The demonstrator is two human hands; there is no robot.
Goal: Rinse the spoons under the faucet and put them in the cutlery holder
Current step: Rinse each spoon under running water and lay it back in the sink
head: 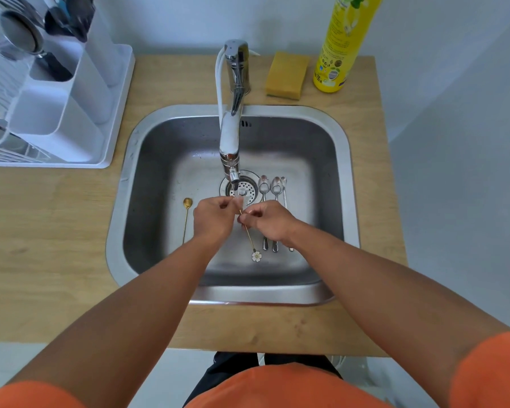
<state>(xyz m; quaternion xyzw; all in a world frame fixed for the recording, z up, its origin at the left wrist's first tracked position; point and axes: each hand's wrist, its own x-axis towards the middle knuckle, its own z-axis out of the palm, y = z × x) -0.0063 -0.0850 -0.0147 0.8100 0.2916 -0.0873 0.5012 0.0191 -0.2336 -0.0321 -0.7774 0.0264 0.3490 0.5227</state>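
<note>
Gold flower-ended spoon (249, 235): held under the faucet (231, 142) stream, bowl apparently hidden between the fingers. Right hand (267, 220) pinches its stem; left hand (215, 216) curls round the bowel end. Step: rinsing. Next: carry to cutlery holder (56, 110), left. Waiting in sink (340, 172): second gold spoon (186, 219), three steel spoons (273, 210).

— Where is everything around the sink (340, 178)?
— Faucet (233, 119) at twelve o'clock, reaching over the drain (246, 188). Sponge (286, 75) and bottle (340, 45) at one o'clock on the counter (56, 245). Cutlery holder (62, 98) at ten o'clock.
— And in the basin?
— Three spoons (273, 198) just right of the drain, a lone spoon (186, 217) at nine o'clock. Left hand (214, 217) and right hand (267, 220) meeting below the spout, on a slim spoon (249, 237) pointing to six.
</note>
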